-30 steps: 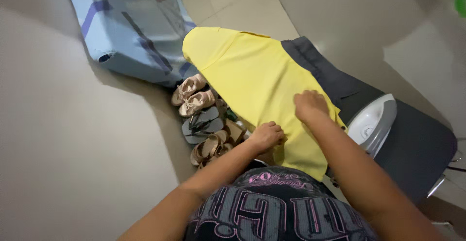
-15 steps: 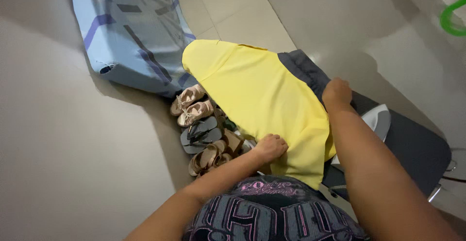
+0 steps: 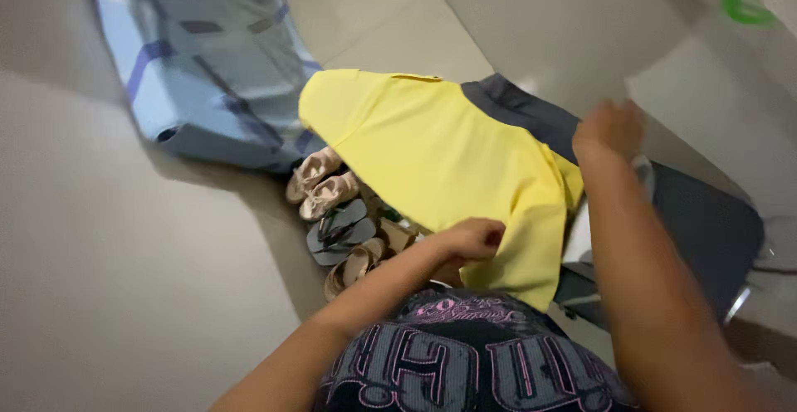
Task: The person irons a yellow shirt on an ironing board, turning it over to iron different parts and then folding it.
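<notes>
Head view showed the left hand (image 3: 473, 239) pinching the near edge of a yellow cotton shirt (image 3: 440, 163) on a dark grey ironing board (image 3: 706, 229); the right hand (image 3: 608, 130), loosely curled with an empty grip, hovered over the board's far edge.

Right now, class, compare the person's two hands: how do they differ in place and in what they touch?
The left hand grips the near edge of the yellow garment; the right hand is raised past its far side, over the dark board. The left is low and closed; the right's grip is blurred. Both are bare.

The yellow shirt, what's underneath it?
The yellow shirt lies on a dark grey ironing board, whose end shows past it. The left hand grips its near edge. The board beneath the shirt is covered.
</notes>
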